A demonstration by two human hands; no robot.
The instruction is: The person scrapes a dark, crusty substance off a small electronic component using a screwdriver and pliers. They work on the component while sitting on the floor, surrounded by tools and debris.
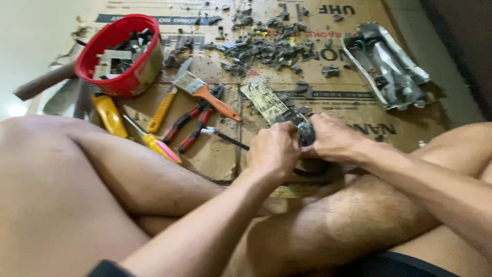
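A flattened sheet of brown cardboard (215, 154) covers the floor and serves as the work surface, catching the debris; the person sits cross-legged at its near edge, so everything lies within arm's reach. At centre, the left hand (274, 150) and the right hand (333, 138) are both clenched around a dark, lumpy component (306, 132) — held just above the crossed legs, close to the body, a position that appears to give bracing and leverage. A pale green circuit board (264, 100) extends from this component up and to the left, over the cardboard; whether the two are joined cannot be told. Just beside the left hand lies a slim black-shafted tool (225, 136), and beyond it the hand tools fan out side by side: red-handled pliers (197, 120), a paintbrush with an orange handle (205, 92), a yellow-handled tool (163, 110), a yellow and pink screwdriver (154, 142) and another yellow handle (109, 115). A red bowl (120, 56) at upper left holds metal and dark scraps, apparently collected there to keep them apart from the loose dark fragments (266, 48) scattered over the far middle of the cardboard. At upper right, well apart from the hands, rests an opened silvery metal casing (387, 64) with dark parts inside.
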